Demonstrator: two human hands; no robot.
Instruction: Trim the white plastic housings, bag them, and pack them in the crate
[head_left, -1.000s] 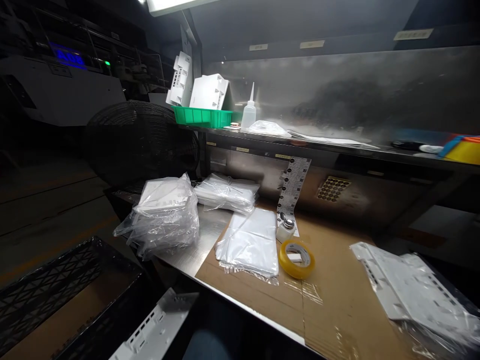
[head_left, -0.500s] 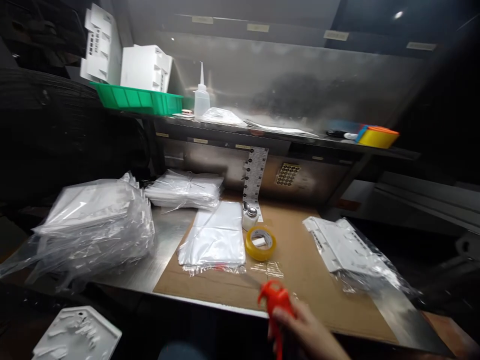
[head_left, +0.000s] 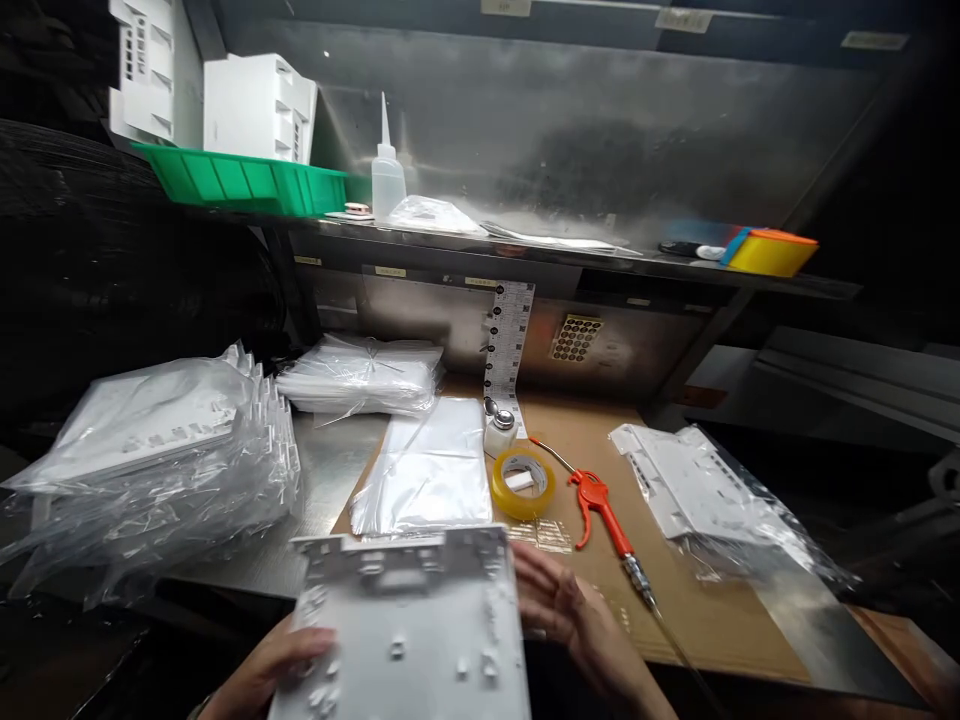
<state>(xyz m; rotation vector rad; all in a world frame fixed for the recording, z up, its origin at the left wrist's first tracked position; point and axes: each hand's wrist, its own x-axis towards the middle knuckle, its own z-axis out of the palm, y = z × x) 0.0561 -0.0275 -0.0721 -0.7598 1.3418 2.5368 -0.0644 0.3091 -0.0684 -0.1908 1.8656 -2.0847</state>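
Observation:
My left hand [head_left: 274, 660] grips the left edge of a white plastic panel [head_left: 420, 620], with its thumb on the panel's face. The panel is tilted up at the front edge of the bench and carries small raised clips and posts. My right hand [head_left: 559, 610] is open beside the panel's right edge, fingers stretched out; whether they touch it I cannot tell. To the right of that hand a red air blow gun [head_left: 600, 505] lies on the cardboard sheet [head_left: 697, 620], its hose running off the front. Clear plastic bags [head_left: 427, 470] lie flat behind the panel.
A yellow tape roll [head_left: 523, 484] and a small pump bottle [head_left: 500, 433] stand mid-bench. Bagged white panels are stacked at left [head_left: 172, 440], and another bagged panel [head_left: 697, 490] lies at right. Above, the shelf holds a green bin [head_left: 247, 185] and a squeeze bottle [head_left: 388, 183].
My right hand has let go of the air blow gun, which now lies on the cardboard. The white panel has come up from the lower left to the middle, in my left hand.

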